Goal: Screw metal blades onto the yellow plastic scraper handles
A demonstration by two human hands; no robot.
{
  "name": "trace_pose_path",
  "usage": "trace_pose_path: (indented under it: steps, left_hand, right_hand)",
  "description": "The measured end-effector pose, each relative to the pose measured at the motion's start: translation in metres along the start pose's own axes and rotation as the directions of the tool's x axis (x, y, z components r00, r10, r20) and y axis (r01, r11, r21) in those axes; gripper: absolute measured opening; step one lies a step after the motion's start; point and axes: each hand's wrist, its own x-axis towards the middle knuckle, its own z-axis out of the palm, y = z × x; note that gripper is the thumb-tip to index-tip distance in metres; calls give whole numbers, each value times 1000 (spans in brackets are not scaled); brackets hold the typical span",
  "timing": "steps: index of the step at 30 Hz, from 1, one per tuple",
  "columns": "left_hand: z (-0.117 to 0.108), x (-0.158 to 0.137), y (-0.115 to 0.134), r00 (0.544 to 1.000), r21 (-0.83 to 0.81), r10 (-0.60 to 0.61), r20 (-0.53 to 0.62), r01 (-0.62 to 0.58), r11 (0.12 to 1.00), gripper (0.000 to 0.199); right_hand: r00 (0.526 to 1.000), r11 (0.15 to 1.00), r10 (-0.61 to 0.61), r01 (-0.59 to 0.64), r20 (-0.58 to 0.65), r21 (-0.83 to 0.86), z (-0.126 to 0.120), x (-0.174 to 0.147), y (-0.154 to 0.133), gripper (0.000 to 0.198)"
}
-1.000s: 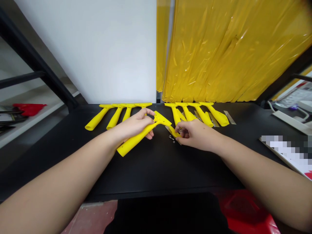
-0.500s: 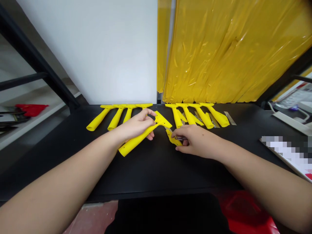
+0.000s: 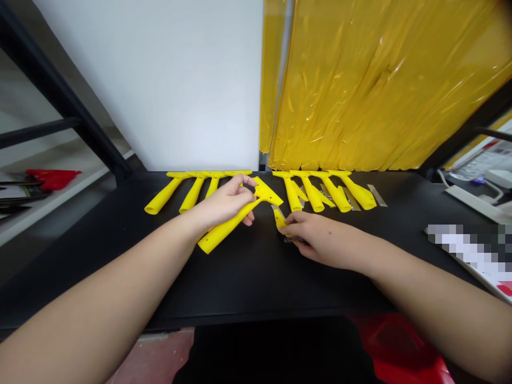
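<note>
My left hand point(image 3: 236, 198) is closed on a yellow scraper handle point(image 3: 224, 226). The handle slants up to the right, its flat, wide head between my fingers and pointing toward my right hand. A little to the right and lower, my right hand point(image 3: 306, 233) pinches a small yellow plate point(image 3: 279, 217) just above the table. A thin metal blade point(image 3: 275, 208) shows at the plate's upper end, close to the handle's head but apart from it. Small metal pieces point(image 3: 293, 240), too unclear to name, show under my right fingers.
Several yellow handles point(image 3: 162, 196) lie in a row at the back left of the black table point(image 3: 240, 288). More handles point(image 3: 312, 194) lie back right, with yellow plates and metal blades point(image 3: 377, 195) among them. A white panel point(image 3: 160, 80) and yellow wrapped sheet point(image 3: 360, 96) stand behind.
My right hand has shifted slightly down, and its fingers have moved over the small yellow plate, covering more of it. My left hand still holds the handle in nearly the same place.
</note>
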Motion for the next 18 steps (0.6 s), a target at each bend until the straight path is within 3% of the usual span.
trace_pose_path:
  steps: [8,12,18]
  left_hand:
    - [0,0,2,1000,-13,13,-13,-13,1000,24]
    - [0,0,2,999,-19,14,-30,-15,1000,25]
    - [-1,3,-2,997,-38,52,-49,-53,998,25]
  right_hand:
    - [997,972,74,-74,-11,-223,7,20,-7,42]
    - [988,925,149,-154,-40,-348,8,29,-11,27]
    - [983,852,127,-177,-134,-493,14,36,-9,24]
